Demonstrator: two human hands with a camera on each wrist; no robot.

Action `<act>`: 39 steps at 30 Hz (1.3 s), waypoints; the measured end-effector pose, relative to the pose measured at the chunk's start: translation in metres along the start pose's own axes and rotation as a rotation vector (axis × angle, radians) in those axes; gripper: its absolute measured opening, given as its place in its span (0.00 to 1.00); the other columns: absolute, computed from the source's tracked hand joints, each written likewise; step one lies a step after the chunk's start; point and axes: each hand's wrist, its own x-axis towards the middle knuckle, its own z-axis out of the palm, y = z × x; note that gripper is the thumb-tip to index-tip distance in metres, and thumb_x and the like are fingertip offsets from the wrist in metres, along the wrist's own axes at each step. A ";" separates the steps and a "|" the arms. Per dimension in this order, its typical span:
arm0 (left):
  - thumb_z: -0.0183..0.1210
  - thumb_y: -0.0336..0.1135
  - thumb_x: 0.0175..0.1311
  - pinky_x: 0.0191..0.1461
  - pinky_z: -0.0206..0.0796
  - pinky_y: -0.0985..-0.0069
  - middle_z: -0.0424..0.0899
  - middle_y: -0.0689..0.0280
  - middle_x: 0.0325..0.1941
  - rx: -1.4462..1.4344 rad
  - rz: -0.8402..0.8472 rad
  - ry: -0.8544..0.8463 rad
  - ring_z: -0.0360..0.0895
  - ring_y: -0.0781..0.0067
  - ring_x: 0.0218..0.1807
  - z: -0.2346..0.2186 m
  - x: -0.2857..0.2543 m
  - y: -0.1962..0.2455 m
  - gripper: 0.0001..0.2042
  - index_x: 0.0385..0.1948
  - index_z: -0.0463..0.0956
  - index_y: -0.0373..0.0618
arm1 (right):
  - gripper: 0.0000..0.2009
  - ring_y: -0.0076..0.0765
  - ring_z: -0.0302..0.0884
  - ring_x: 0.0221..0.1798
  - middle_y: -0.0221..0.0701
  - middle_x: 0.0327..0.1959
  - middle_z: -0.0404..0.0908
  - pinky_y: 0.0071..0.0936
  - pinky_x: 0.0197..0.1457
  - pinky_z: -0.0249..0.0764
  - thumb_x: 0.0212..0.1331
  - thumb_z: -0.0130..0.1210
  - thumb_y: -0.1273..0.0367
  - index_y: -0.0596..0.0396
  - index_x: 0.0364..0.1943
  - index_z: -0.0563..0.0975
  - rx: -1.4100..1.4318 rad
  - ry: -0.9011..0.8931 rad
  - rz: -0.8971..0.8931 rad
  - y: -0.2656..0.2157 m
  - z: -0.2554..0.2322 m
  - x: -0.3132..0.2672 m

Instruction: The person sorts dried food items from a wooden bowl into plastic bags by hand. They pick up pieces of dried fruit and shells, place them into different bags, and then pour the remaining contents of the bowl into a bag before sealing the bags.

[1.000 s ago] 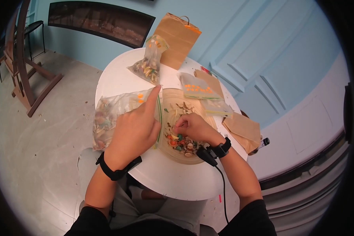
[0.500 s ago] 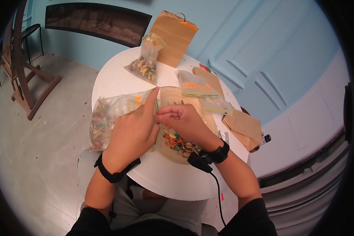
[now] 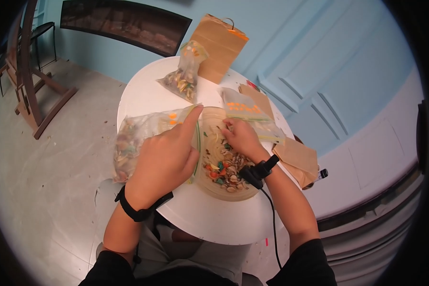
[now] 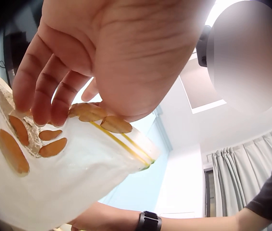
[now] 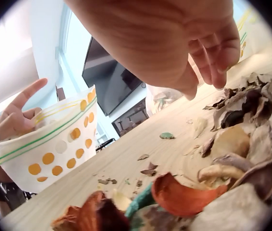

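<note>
My left hand [image 3: 164, 155] grips the mouth of a large clear zip bag [image 3: 150, 120], its index finger stretched out. Dried petals and pieces fill the bag's far-left end. In the left wrist view, the fingers of that hand [image 4: 61, 72] lie against the bag's orange-dotted side [image 4: 78, 168]. Right beside the bag mouth stands a round wooden tray [image 3: 212, 114] with dried petals [image 3: 231, 174] in it. Over its upper part hovers my right hand [image 3: 244, 138]. The right wrist view shows this hand [image 5: 193, 53] with bent, parted fingers above the petals [image 5: 241, 144], nothing visible between them.
A filled zip bag [image 3: 182, 81] and a paper bag [image 3: 219, 47] stand at the white table's [image 3: 138, 90] far side. Flatter zip bags [image 3: 243, 107] and a folded paper bag [image 3: 298, 159] lie on the right. A cable [image 3: 274, 224] trails from the right wrist.
My right hand went from over the tray to the bag mouth, then back over the tray's upper part. My left hand stays at the bag with its index finger stretched out.
</note>
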 end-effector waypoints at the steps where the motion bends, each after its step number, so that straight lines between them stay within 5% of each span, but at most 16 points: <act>1: 0.59 0.27 0.56 0.35 0.74 0.57 0.83 0.54 0.36 -0.004 0.001 -0.002 0.83 0.51 0.35 -0.001 0.000 0.001 0.37 0.73 0.59 0.42 | 0.16 0.49 0.85 0.40 0.45 0.42 0.86 0.39 0.47 0.79 0.61 0.62 0.67 0.58 0.52 0.81 -0.059 0.012 -0.033 0.005 0.003 0.001; 6: 0.57 0.26 0.55 0.32 0.71 0.62 0.81 0.59 0.26 -0.013 0.033 0.056 0.81 0.55 0.27 0.001 -0.001 0.000 0.37 0.73 0.60 0.45 | 0.14 0.52 0.85 0.43 0.46 0.42 0.86 0.40 0.48 0.79 0.59 0.63 0.68 0.56 0.49 0.82 -0.184 -0.084 -0.052 0.014 0.007 0.005; 9: 0.57 0.25 0.55 0.32 0.71 0.62 0.81 0.58 0.27 -0.004 0.044 0.045 0.81 0.55 0.28 0.002 -0.001 -0.001 0.38 0.73 0.59 0.44 | 0.10 0.54 0.83 0.49 0.43 0.44 0.85 0.45 0.54 0.77 0.60 0.62 0.68 0.54 0.44 0.83 -0.037 -0.229 0.103 0.010 0.003 0.008; 15: 0.57 0.25 0.55 0.33 0.71 0.61 0.81 0.58 0.28 0.010 0.054 0.040 0.81 0.54 0.28 0.001 -0.002 -0.001 0.38 0.73 0.58 0.43 | 0.10 0.38 0.86 0.39 0.37 0.38 0.86 0.32 0.45 0.81 0.61 0.63 0.69 0.59 0.42 0.82 0.285 -0.168 0.081 0.017 0.001 0.010; 18: 0.58 0.26 0.55 0.33 0.72 0.60 0.81 0.57 0.30 0.003 0.050 0.035 0.81 0.53 0.30 0.000 -0.002 -0.002 0.38 0.73 0.58 0.42 | 0.10 0.25 0.84 0.38 0.30 0.40 0.86 0.20 0.39 0.80 0.69 0.57 0.72 0.60 0.50 0.80 0.698 -0.277 0.367 0.011 -0.013 0.011; 21: 0.59 0.27 0.56 0.32 0.73 0.57 0.82 0.54 0.33 0.011 0.047 0.010 0.82 0.50 0.33 -0.002 -0.001 -0.003 0.37 0.72 0.58 0.40 | 0.10 0.24 0.85 0.39 0.31 0.43 0.85 0.18 0.40 0.83 0.73 0.54 0.71 0.59 0.54 0.77 1.190 -0.320 0.480 0.010 -0.020 0.007; 24: 0.59 0.27 0.56 0.32 0.73 0.57 0.82 0.54 0.33 0.014 0.048 0.010 0.82 0.50 0.33 0.000 -0.001 -0.004 0.37 0.72 0.58 0.40 | 0.09 0.25 0.86 0.41 0.32 0.44 0.85 0.20 0.42 0.86 0.73 0.54 0.71 0.58 0.53 0.77 1.370 -0.409 0.476 0.002 -0.031 0.001; 39: 0.57 0.26 0.56 0.32 0.71 0.60 0.81 0.57 0.29 0.003 0.043 0.024 0.82 0.53 0.29 0.007 -0.001 -0.003 0.37 0.73 0.58 0.43 | 0.11 0.32 0.86 0.51 0.33 0.50 0.84 0.20 0.46 0.84 0.69 0.60 0.71 0.59 0.52 0.77 1.461 -0.418 0.408 -0.010 -0.033 -0.025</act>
